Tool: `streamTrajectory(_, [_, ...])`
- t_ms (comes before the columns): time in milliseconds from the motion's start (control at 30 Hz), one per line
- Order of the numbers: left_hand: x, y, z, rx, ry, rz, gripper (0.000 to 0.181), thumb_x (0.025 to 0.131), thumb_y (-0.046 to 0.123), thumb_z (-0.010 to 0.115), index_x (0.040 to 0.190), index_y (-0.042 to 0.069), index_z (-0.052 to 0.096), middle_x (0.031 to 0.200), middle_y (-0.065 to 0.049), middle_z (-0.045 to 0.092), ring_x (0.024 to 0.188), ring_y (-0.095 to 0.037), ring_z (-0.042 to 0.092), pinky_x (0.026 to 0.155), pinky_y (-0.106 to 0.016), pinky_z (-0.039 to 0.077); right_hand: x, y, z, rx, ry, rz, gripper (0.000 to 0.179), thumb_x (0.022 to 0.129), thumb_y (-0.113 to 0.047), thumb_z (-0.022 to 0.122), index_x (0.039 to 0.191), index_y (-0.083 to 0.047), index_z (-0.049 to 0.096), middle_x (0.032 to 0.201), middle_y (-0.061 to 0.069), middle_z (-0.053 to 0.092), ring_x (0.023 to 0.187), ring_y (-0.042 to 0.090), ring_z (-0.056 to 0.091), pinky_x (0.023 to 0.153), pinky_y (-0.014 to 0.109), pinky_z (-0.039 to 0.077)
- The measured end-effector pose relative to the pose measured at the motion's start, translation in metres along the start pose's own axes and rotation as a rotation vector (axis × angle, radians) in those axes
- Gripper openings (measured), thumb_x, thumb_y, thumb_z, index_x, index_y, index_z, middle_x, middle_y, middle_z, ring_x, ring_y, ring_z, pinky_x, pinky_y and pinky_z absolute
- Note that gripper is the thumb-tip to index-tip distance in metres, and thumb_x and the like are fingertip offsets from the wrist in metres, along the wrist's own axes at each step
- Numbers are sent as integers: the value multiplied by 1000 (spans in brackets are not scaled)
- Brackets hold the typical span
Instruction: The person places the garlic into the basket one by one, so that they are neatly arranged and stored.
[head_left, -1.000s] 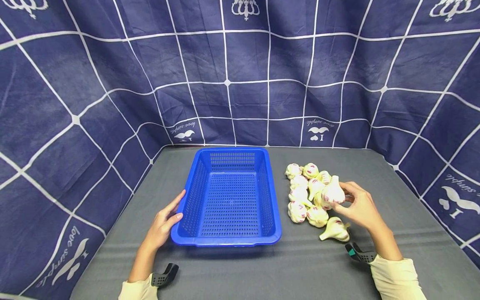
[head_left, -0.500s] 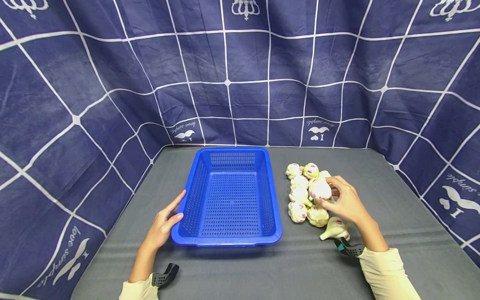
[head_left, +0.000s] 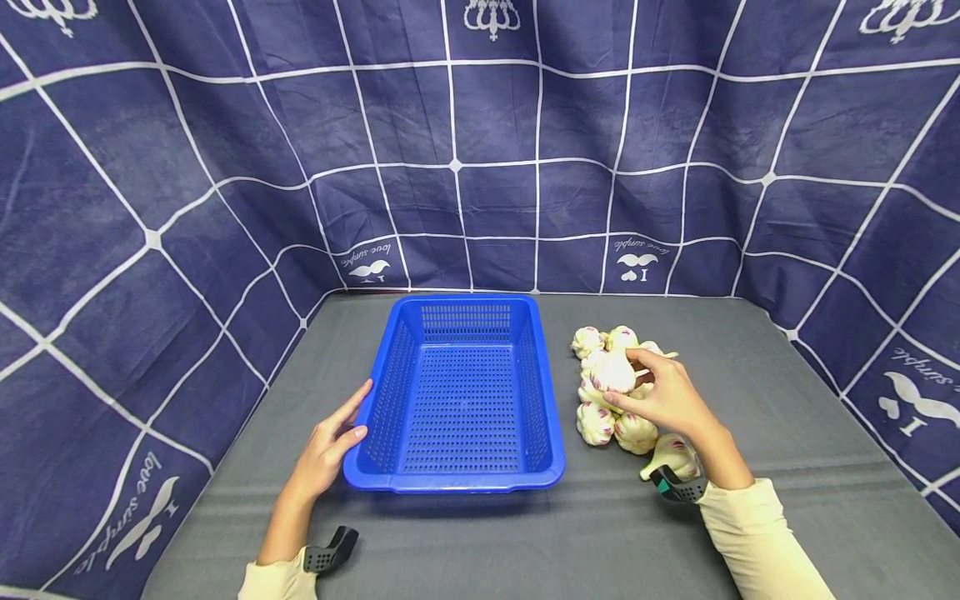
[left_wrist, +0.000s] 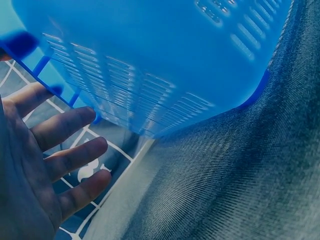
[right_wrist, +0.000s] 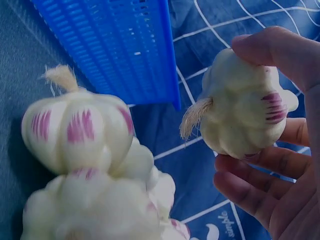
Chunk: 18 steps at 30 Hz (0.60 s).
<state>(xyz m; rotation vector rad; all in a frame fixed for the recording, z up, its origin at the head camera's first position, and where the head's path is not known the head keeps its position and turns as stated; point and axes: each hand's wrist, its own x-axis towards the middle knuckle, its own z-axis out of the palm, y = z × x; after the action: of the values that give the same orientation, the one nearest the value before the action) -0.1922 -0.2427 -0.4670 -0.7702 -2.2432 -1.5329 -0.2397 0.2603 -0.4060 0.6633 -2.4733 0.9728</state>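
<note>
My right hand (head_left: 663,398) holds a garlic bulb (head_left: 613,372) between thumb and fingers, above the pile of garlic bulbs (head_left: 596,423). In the right wrist view, this garlic bulb (right_wrist: 245,102) has purple streaks and a tuft of dry roots, and the thumb (right_wrist: 280,50) lies on its upper side. My left hand (head_left: 321,454) rests at the left rim of a blue plastic basket (head_left: 465,482), thumb and index fingertips touching it. Seen from the left wrist, the other fingers (left_wrist: 75,155) are extended and spread beside the basket's slotted wall (left_wrist: 120,75).
One garlic bulb (head_left: 672,457) lies apart at the near side of the pile, partly behind the right wrist strap (head_left: 681,487). The perforated basket floor shows no garlic. A dark grey cloth (head_left: 480,550) covers the table, and a blue white-lined curtain (head_left: 495,200) hangs behind.
My right hand has moved left with the garlic bulb, from the pile's right side to over its middle. My left hand and the basket have stayed in place.
</note>
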Motion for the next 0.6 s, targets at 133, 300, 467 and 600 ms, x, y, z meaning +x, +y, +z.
streamTrajectory(133, [0,-1,0,3,0,-5,57,93,-6,49,149,1,41,147,-26,42,125,-1,50,99,-13,38,6,-4,5,23,2,-14,57,66,-17,90,113,4,66,98,11,69,74,16,66,66,32,56])
streamTrajectory(300, [0,-1,0,0,2,-10,57,93,-6,49,149,1,41,146,-27,43,124,-1,51,98,-13,39,13,-9,13,62,-5,-56,47,66,-19,92,103,-3,68,88,2,66,69,11,64,61,34,56])
streamTrajectory(467, [0,-1,0,-2,1,-13,57,93,-5,49,149,1,41,145,-28,44,123,-1,52,98,-13,39,18,-13,16,73,-4,-62,46,66,-20,91,103,-6,68,85,-3,65,68,12,64,59,38,55])
streamTrajectory(600, [-1,-1,0,-4,-1,-17,57,93,-5,49,149,1,40,144,-28,45,123,-1,52,98,-13,39,23,-18,19,75,8,-70,48,68,-18,90,107,-2,67,87,0,64,68,14,64,60,38,55])
